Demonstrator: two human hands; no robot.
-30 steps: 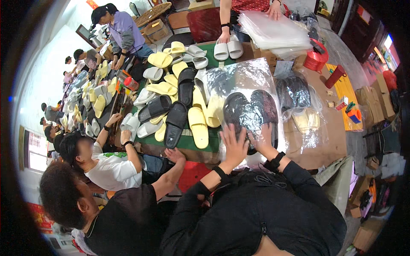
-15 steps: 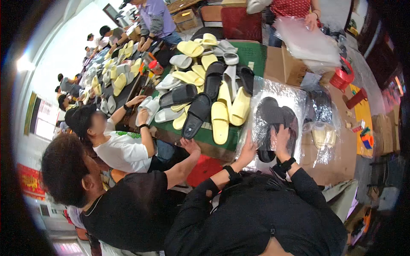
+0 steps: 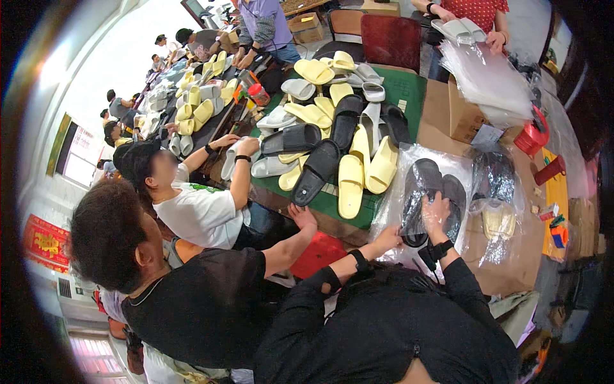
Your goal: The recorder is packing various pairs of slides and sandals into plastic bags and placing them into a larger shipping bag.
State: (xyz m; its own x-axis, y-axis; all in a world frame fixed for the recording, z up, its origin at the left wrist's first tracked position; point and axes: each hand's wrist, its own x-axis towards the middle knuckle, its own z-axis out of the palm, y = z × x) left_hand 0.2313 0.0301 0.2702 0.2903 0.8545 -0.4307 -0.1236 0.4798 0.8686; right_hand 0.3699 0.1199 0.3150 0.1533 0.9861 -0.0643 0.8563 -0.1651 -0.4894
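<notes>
A pair of black slide slippers (image 3: 419, 182) lies on and partly inside a clear plastic bag (image 3: 398, 185) on the table in front of me. My right hand (image 3: 437, 212) rests on the slippers with its fingers spread. At the bag's near left corner, beside a slipper heel, my left hand (image 3: 387, 239) has its fingers closed on the plastic edge. To the right lie a bagged black pair (image 3: 494, 176) and a bagged cream pair (image 3: 499, 221).
Yellow, grey and black slippers (image 3: 350, 182) are heaped on the green mat (image 3: 412, 96). Beside me a person's hand (image 3: 302, 216) touches a black slipper. Across the table, someone in red holds grey slippers (image 3: 459, 31) over plastic bags (image 3: 489, 77). A red tape dispenser (image 3: 532, 134) stands right.
The whole view has shifted, so things sit lower and farther right. The person in red has brought grey slippers over the stack of bags. My hands stay at the bag and black slippers.
</notes>
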